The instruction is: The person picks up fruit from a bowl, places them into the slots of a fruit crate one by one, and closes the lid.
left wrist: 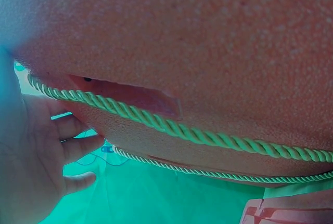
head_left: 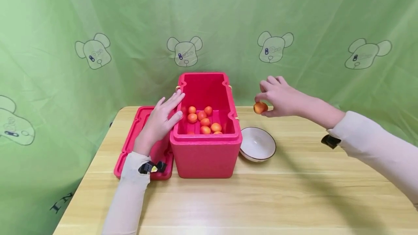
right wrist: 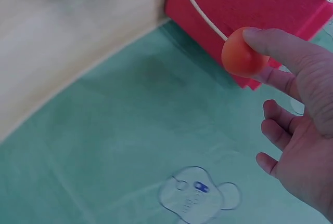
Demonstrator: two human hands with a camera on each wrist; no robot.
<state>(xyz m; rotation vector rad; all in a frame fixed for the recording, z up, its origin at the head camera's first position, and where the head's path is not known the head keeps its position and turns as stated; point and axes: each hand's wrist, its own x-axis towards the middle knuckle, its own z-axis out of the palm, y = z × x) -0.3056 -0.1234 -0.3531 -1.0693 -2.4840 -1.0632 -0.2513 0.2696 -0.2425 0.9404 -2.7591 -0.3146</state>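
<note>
Between thumb and fingertips, my right hand (head_left: 281,99) pinches a small round orange fruit (right wrist: 243,53), held in the air to the right of the red foam box (head_left: 205,159). Below and nearer lies a white bowl (head_left: 258,143) with a dark rim, beside the box's right wall; no fruit shows in it. Several more orange fruits (head_left: 205,122) lie on the bottom of the lidless box. My left hand (head_left: 160,119) rests on the box's left rim, fingers stretched out. In the left wrist view its fingers (left wrist: 78,148) reach along the box's side, near a twisted cord (left wrist: 208,135).
The red lid (head_left: 130,148) lies on the wooden table (head_left: 277,198) to the left of the box, partly under my left forearm. A green curtain (head_left: 228,17) with mouse-head prints hangs behind the table's back edge. Cord is strung along the box's sides.
</note>
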